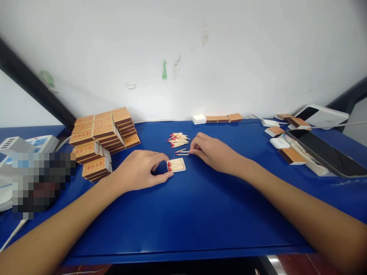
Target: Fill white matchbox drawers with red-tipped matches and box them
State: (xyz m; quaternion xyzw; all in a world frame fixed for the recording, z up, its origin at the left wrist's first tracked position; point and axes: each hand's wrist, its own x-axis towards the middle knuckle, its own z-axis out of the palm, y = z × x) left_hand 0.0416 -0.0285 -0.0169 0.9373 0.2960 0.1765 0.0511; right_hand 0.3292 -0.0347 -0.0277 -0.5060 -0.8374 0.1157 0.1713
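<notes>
A small white matchbox tray (184, 169) with red-headed matchsticks (175, 165) in it lies flat on the blue table. My left hand (146, 170) grips the tray's left end between thumb and fingers. Just behind the tray, my right hand (210, 152) is closed in a pinch at the plain ends of a few loose matchsticks (182, 154), whose red heads point left. Its fingertips partly hide where they meet the sticks. Farther back sits a loose heap of matchsticks (178, 139), heads mostly to the left.
Stacked orange matchboxes (104, 128) stand at left, near a white power strip (43, 145). Along the wall are a white tray (198, 119) and several matchboxes (220, 118). A phone (329, 152), an earbud case (279, 143) and more matchboxes (292, 156) lie at right.
</notes>
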